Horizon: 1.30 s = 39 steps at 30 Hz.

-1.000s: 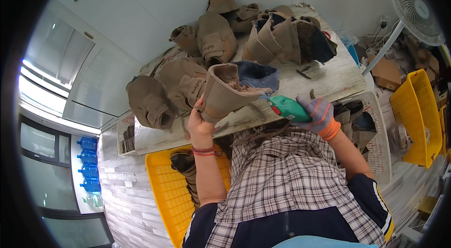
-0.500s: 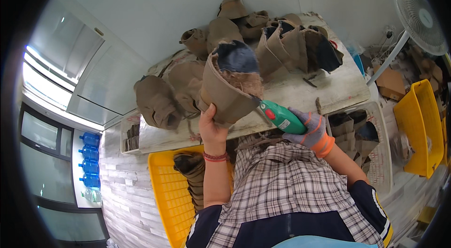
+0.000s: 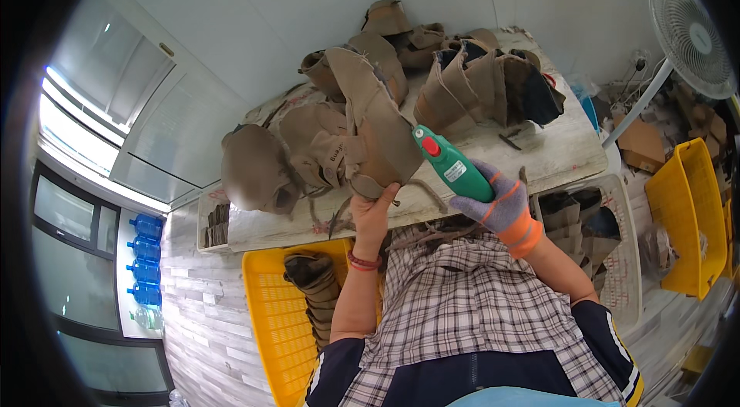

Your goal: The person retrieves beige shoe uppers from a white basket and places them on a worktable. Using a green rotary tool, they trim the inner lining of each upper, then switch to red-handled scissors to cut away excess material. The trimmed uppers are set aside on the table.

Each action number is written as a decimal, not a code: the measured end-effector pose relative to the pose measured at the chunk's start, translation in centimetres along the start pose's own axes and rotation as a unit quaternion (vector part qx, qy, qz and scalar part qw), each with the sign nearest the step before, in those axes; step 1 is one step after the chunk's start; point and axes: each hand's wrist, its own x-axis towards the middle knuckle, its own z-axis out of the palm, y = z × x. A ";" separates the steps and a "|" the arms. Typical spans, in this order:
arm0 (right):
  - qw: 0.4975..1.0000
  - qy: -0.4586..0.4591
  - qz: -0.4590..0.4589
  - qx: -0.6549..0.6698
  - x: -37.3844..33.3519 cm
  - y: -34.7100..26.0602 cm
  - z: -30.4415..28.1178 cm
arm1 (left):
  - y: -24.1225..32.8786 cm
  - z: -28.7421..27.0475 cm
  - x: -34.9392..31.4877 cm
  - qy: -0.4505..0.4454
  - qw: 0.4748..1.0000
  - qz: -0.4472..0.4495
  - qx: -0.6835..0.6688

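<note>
Lying at the left end of the pale, scuffed wooden table, a rounded brown suede-like upper rests beside others of its kind. To its right, the bare left hand is clamped on the lower end of a curved brown suede-like piece, held up over the table's near edge. A green plastic handheld tool with a red button has its tip at the piece's right edge; whether they touch is too small to tell. Farthest right, the right hand, in a grey-and-orange knitted glove, is wrapped around the tool's body. Gripped at one end only, the piece could flex or twist, making the tip skid off or gouge the panel. A leftward swerve could endanger the ungloved thumb.
</note>
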 end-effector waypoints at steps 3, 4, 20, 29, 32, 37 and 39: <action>0.990 -0.008 0.079 0.113 0.5 -1.4 -0.3 | -1.9 -1.0 -0.7 -0.021 0.984 0.039 0.175; 0.991 -0.008 0.077 0.107 0.6 -1.2 -0.4 | -2.4 -1.2 -0.8 -0.032 0.976 0.050 0.209; 0.974 0.032 0.135 0.181 1.6 -0.2 -2.5 | -4.0 -0.7 -3.1 -0.101 0.897 0.144 0.406; 0.976 0.160 0.120 0.088 -0.5 4.4 -6.8 | 3.9 -12.9 10.6 0.035 0.754 0.149 0.639; 0.975 0.158 0.149 0.057 -1.6 5.0 -6.8 | 3.6 -18.3 15.1 0.018 0.653 0.112 0.749; 0.974 0.162 0.157 0.036 -3.0 6.1 -7.3 | 4.7 -12.9 17.1 0.162 0.590 0.228 0.757; 0.973 0.162 0.160 0.033 -3.3 6.4 -7.4 | 2.9 -9.9 16.8 0.134 0.745 0.262 0.598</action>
